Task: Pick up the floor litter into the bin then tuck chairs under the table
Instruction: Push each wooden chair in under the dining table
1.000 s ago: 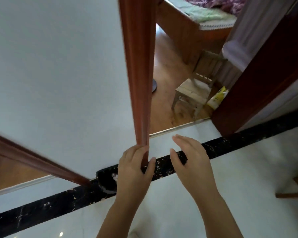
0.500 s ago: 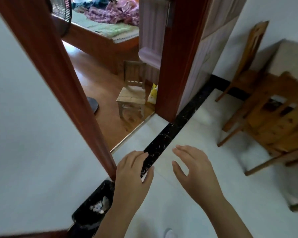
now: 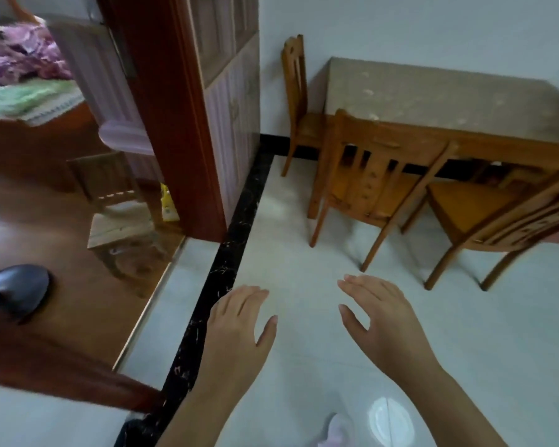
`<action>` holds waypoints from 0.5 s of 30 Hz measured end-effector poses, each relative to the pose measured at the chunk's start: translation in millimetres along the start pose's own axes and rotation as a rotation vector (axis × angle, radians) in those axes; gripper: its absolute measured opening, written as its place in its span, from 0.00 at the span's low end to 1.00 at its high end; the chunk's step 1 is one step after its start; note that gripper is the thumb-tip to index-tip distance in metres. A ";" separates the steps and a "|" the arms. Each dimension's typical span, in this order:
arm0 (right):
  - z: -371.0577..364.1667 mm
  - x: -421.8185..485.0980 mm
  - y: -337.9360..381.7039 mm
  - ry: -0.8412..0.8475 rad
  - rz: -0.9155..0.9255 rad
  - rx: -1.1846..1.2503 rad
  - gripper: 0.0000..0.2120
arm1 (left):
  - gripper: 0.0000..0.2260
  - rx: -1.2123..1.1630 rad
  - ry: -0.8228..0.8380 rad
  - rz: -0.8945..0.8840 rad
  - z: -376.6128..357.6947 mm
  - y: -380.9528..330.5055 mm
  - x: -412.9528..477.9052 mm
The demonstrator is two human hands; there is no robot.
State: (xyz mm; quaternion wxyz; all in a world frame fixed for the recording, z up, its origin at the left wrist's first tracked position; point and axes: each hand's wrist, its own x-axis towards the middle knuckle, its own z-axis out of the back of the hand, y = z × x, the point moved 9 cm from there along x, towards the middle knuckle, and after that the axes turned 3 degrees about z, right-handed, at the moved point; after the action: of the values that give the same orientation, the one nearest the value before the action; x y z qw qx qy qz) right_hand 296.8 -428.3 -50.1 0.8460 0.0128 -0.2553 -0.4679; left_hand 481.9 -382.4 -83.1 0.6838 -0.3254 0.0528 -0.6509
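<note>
left hand (image 3: 236,324) and right hand (image 3: 378,314) above floor (image 3: 304,253), fingers (image 3: 365,283) spread, holding nothing, chair (image 3: 368,188) and second chair (image 3: 497,217) untucked at counter (image 3: 433,91), bin (image 3: 128,435) corner, contents hidden

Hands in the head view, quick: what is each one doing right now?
Left hand: open, fingers relaxed, holding nothing, above the floor.
Right hand: open, fingers spread, holding nothing.

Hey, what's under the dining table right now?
Under the table, a black skirting strip and some shadowed wooden rails show. The tabletop, the middle chair and the right chair hide the rest of the floor there.
</note>
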 end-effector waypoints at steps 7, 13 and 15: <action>25.8 -1.0 -101.0 -0.054 -0.126 -0.023 0.18 | 0.18 -0.080 0.097 -0.099 -72.0 -76.2 61.8; 49.4 15.2 -197.6 -0.121 -0.203 -0.028 0.13 | 0.17 -0.074 0.105 -0.181 -129.7 -149.7 126.4; 54.2 21.7 -229.1 -0.117 -0.230 -0.030 0.16 | 0.17 -0.065 0.121 -0.192 -149.8 -170.6 145.2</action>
State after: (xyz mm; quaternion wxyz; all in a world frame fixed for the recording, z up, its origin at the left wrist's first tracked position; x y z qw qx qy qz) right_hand 102.2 -562.5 -53.5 0.7707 0.0020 -0.2937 -0.5655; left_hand 282.9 -562.9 -61.7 0.6029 -0.3108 0.0836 -0.7300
